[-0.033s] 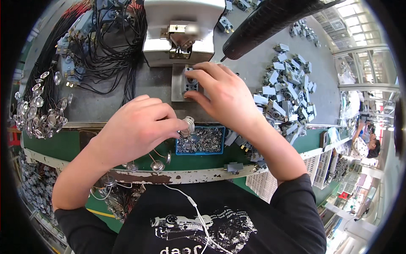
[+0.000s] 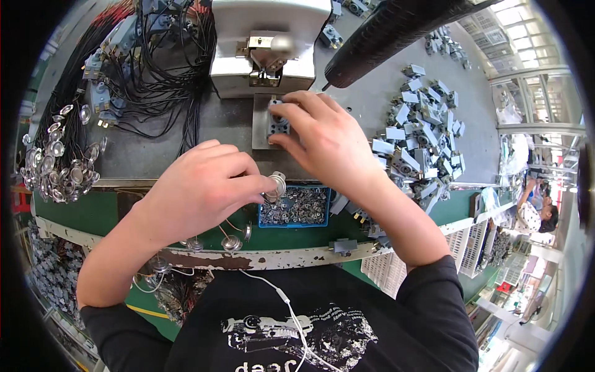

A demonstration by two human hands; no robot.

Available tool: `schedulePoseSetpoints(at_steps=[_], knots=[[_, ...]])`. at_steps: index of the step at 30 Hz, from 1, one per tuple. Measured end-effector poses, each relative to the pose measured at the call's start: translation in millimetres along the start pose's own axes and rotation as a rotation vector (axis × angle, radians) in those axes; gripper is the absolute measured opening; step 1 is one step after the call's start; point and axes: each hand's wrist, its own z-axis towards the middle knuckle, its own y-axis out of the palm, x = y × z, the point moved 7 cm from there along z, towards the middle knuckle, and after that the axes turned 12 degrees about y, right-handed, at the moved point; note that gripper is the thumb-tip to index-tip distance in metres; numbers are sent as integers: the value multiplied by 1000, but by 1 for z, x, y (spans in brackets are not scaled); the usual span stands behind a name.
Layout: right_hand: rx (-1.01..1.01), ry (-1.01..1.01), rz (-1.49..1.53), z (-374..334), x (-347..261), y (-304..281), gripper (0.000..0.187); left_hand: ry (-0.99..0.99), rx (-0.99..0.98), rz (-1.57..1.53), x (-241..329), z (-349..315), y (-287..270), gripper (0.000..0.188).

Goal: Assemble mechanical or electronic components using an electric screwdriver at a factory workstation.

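Note:
My left hand (image 2: 201,186) is closed, thumb and fingertips pinching a round silver metal cap (image 2: 277,185) above the table's front edge. My right hand (image 2: 328,139) curls over a small grey rectangular block (image 2: 278,126) with holes in its face, thumb at its near end and fingers at its far end. The block lies on a flat metal plate (image 2: 261,135) just in front of a light metal machine housing (image 2: 263,18) with a small metal mechanism (image 2: 266,62). Part of the block is hidden under the fingers.
Below the right wrist, a blue tray (image 2: 259,224) holds many small metal pieces. Grey blocks (image 2: 427,124) lie heaped on the right. Black wires (image 2: 167,80) and silver caps (image 2: 56,167) fill the left. A black cylindrical tool (image 2: 378,43) slants overhead. Far right, a person (image 2: 530,214) is visible.

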Motion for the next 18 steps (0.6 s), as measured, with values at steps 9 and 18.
schedulePoseSetpoints(at_steps=[9,18], knots=[[302,14,344,-18,4,-62,28,-117,192,86,-19,14,-34,24],[782,-316,688,11,17,-144,46,-230,163,101,-56,25,-6,19]])
